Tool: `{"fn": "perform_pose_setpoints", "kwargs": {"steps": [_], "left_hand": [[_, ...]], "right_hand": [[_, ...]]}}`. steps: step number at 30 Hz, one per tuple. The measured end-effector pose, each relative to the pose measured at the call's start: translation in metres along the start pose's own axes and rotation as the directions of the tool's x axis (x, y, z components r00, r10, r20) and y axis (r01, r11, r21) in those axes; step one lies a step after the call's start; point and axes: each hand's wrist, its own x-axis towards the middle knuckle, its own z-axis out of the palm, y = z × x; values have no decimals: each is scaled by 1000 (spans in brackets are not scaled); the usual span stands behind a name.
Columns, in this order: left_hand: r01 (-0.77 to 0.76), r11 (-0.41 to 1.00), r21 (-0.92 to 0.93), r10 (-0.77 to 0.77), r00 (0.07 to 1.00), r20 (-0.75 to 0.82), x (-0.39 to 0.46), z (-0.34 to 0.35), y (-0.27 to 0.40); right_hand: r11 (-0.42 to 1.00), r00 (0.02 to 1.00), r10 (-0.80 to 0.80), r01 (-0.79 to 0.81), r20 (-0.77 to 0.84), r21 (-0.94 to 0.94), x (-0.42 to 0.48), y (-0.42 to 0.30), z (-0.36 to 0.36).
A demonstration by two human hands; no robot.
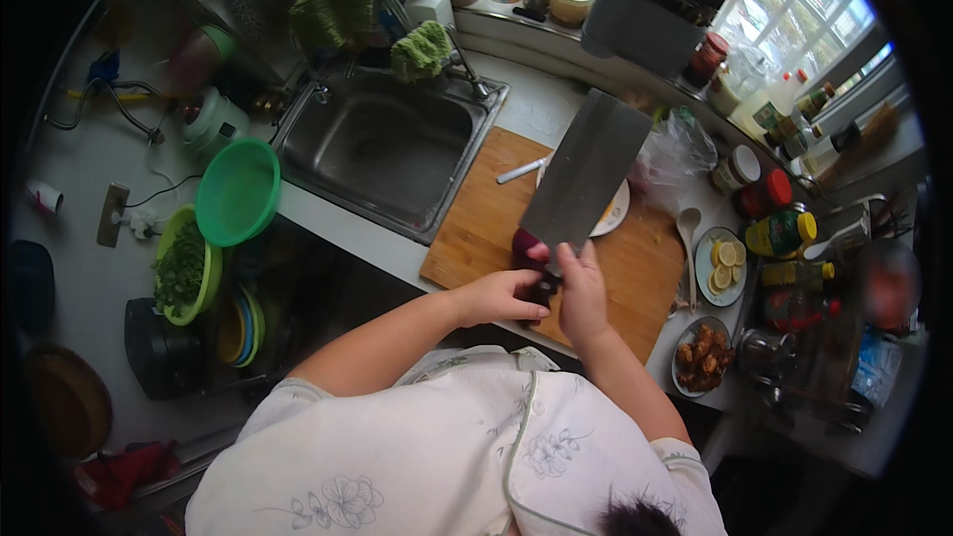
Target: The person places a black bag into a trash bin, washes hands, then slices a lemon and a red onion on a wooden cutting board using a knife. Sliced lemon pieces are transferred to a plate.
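A broad-bladed cleaver [584, 171] is raised over the wooden cutting board [476, 216], its blade pointing away from me. My right hand [581, 290] grips it at the handle end. Close beside the handle, my left hand [499, 299] has its thumb and fingers curved around a dark shape; whether it grips this or only touches it is hard to see. A dark purple thing, perhaps a vegetable [525, 241], shows under the blade's lower edge. Partly hidden behind the blade is a white plate [615, 214] with a bit of orange food. A metal-handled utensil [520, 171] lies against that plate.
Left of the board is a steel sink [380, 149]. A green basin [239, 192] and a basket of leafy greens [182, 268] stand farther left. On the right are a ladle [689, 253], a plate of lemon slices [722, 266], a plate of browned food [701, 356] and several bottles [780, 234].
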Motion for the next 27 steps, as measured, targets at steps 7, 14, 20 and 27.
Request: {"fn": "perform_pose_setpoints", "kwargs": {"steps": [7, 14, 20, 27], "left_hand": [[343, 870, 355, -94, 822, -562, -99, -126, 35], [684, 207, 699, -86, 724, -684, -158, -308, 79], [597, 10, 802, -199, 788, -583, -147, -421, 111], [547, 22, 837, -287, 805, -519, -116, -481, 119]], "right_hand": [[826, 953, 157, 18, 261, -563, 109, 40, 15], [-310, 778, -334, 442, 532, -842, 320, 9, 67], [-626, 742, -14, 516, 670, -585, 412, 15, 121], [-756, 759, 44, 450, 650, -475, 439, 19, 143]]}}
